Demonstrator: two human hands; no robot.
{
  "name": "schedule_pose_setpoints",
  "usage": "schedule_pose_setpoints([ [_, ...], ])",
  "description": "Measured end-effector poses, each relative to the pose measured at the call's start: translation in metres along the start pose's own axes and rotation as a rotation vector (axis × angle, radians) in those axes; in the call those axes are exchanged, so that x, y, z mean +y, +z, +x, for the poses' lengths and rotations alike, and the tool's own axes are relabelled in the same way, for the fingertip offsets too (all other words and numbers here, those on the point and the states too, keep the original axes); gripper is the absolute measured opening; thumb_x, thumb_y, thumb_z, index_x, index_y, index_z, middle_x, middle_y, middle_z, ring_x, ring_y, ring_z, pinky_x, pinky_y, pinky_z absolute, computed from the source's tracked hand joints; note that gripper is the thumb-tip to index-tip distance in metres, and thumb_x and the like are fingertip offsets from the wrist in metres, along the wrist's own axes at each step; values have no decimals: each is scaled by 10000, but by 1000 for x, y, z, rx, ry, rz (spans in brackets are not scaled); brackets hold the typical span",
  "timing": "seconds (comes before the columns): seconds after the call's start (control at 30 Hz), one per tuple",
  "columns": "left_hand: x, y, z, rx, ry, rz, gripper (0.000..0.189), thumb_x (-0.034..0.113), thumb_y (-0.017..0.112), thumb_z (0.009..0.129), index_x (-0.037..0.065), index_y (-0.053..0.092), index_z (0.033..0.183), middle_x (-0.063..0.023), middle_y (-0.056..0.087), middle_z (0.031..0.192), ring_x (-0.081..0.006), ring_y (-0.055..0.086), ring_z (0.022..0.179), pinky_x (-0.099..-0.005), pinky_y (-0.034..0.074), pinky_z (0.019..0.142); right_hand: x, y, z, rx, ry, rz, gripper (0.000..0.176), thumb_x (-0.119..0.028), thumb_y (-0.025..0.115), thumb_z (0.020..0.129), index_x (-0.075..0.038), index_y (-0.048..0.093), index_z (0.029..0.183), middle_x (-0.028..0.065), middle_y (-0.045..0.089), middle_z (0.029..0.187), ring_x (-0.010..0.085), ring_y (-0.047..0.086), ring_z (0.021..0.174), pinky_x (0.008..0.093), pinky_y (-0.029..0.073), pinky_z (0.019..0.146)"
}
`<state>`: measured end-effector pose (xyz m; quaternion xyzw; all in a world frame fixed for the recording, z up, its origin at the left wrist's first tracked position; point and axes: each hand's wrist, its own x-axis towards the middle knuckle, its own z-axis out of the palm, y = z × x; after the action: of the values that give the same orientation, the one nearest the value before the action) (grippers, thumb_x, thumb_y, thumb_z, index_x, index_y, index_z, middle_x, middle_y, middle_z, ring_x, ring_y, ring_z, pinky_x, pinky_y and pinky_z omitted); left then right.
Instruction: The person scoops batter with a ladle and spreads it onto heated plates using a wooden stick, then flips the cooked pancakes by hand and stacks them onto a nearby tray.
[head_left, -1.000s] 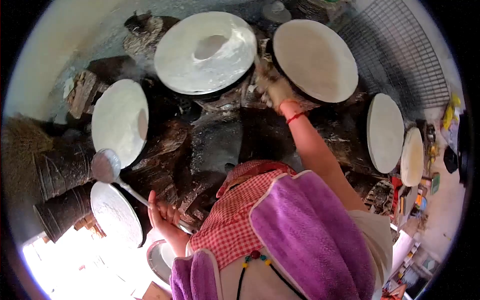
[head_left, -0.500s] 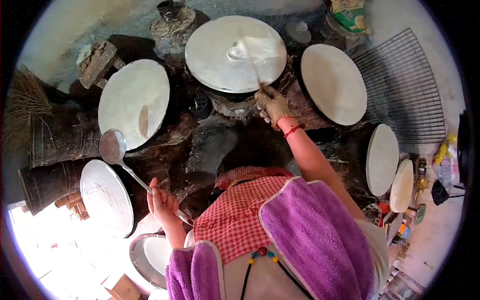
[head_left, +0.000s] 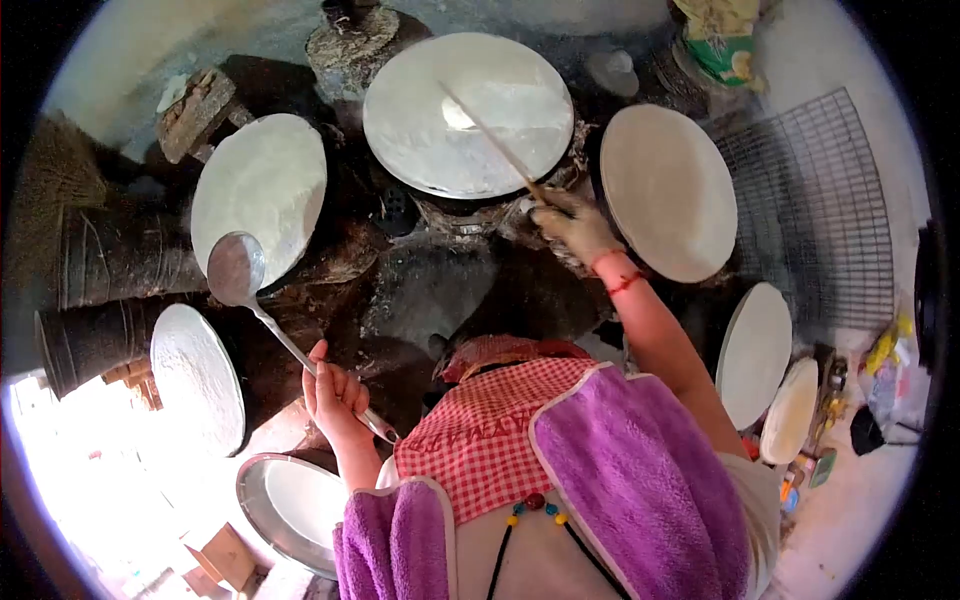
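Observation:
My left hand [head_left: 338, 396] is wrapped round the handle of a metal ladle [head_left: 235, 270], whose bowl overlaps the lower edge of the left round griddle [head_left: 262, 185]. In my right hand [head_left: 578, 228] is a thin wooden stick [head_left: 490, 135]. The stick reaches up over the white layer on the top centre griddle [head_left: 420, 110], where a bright spot shines beside it. Batter-like smears coat my right fingers. Just right of that hand is another round griddle [head_left: 668, 190] with a pale layer on it.
More pale-covered rounds stand at the lower left [head_left: 198, 380] and lower right [head_left: 755, 355]. A wide basin [head_left: 262, 505] lies at the lower left. Dark barrels [head_left: 125, 260] line the left side. A wire rack [head_left: 820, 200] leans at the right, and bricks [head_left: 197, 112] sit at the upper left.
My right hand has moved right and slightly down, and the stick now slants more. The raised batter at the top griddle's centre looks flattened. The whole view has shifted a little.

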<state>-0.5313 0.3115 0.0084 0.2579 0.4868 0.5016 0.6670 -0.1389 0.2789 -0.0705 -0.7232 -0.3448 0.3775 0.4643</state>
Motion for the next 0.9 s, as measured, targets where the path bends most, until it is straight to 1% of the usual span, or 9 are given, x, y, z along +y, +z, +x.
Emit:
schedule_pose_setpoints([
  [0.13, -9, 27, -7, -27, -30, 13, 307, 173, 450, 979, 37, 472, 1253, 58, 301, 607, -23, 240, 426, -183, 222, 364, -7, -32, 29, 86, 287, 226, 395, -105, 612, 874, -40, 544, 1257, 80, 633, 1106, 113, 594, 904, 251, 473, 827],
  [0.23, -14, 58, -4, -102, -138, 9, 298, 164, 424, 984, 31, 477, 1245, 56, 276, 612, -33, 234, 440, -188, 213, 372, -3, -12, 48, -167, 128, 124, 364, -100, 588, 897, -21, 530, 1247, 53, 631, 1012, 98, 578, 869, 212, 472, 770],
  [0.37, -19, 87, 8, -261, -309, -172, 300, 153, 404, 987, 19, 476, 1246, 51, 262, 633, -43, 231, 465, -196, 211, 385, -2, -29, -1, -356, 304, 27, 478, -235, 627, 883, -230, 475, 1337, -24, 646, 803, 54, 451, 451, 219, 372, 393],
  [0.47, -24, 102, 15, -382, -415, -254, 283, 143, 410, 983, 6, 482, 1221, 45, 299, 655, -43, 257, 480, -197, 226, 398, 26, -64, -43, -333, 303, -88, 467, -208, 600, 900, -190, 464, 1347, -14, 641, 830, 63, 497, 517, 230, 411, 424],
  [0.53, -31, 124, 14, -303, -459, -213, 271, 141, 431, 979, 6, 474, 1209, 35, 335, 684, -47, 283, 499, -197, 249, 414, 61, -65, -46, 46, 360, 881, 443, -198, 609, 897, -154, 493, 1323, 1, 634, 846, 63, 518, 586, 244, 445, 448],
  [0.57, -42, 128, 20, -370, -484, -270, 267, 144, 455, 974, 2, 460, 1200, 18, 362, 709, -54, 302, 518, -202, 273, 433, 57, -55, -58, 226, -34, 486, 396, -215, 645, 875, -114, 550, 1246, 16, 626, 836, 86, 537, 614, 253, 472, 477],
  [0.6, -48, 139, 21, -336, -483, -228, 265, 148, 471, 971, 0, 448, 1189, 5, 369, 713, -64, 314, 528, -219, 294, 448, 54, -42, -52, 223, -40, 493, 396, -215, 645, 875, -114, 550, 1246, 16, 626, 836, 86, 537, 614, 253, 472, 477],
  [0.73, -74, 174, 29, -270, -512, -246, 172, 114, 471, 967, -16, 473, 1079, -4, 396, 748, -78, 359, 574, -238, 344, 484, 32, 19, -19, -272, 376, 423, 374, -233, 666, 861, -104, 584, 1202, 13, 643, 858, 80, 545, 594, 228, 454, 461],
  [0.9, -65, 196, 34, -310, -569, -358, 126, 125, 460, 970, 6, 449, 1008, 0, 390, 743, -72, 348, 562, -228, 330, 470, 0, 16, -19, -368, 399, 492, 322, -210, 620, 889, -105, 583, 1192, 14, 641, 838, 75, 552, 586, 226, 443, 439],
])
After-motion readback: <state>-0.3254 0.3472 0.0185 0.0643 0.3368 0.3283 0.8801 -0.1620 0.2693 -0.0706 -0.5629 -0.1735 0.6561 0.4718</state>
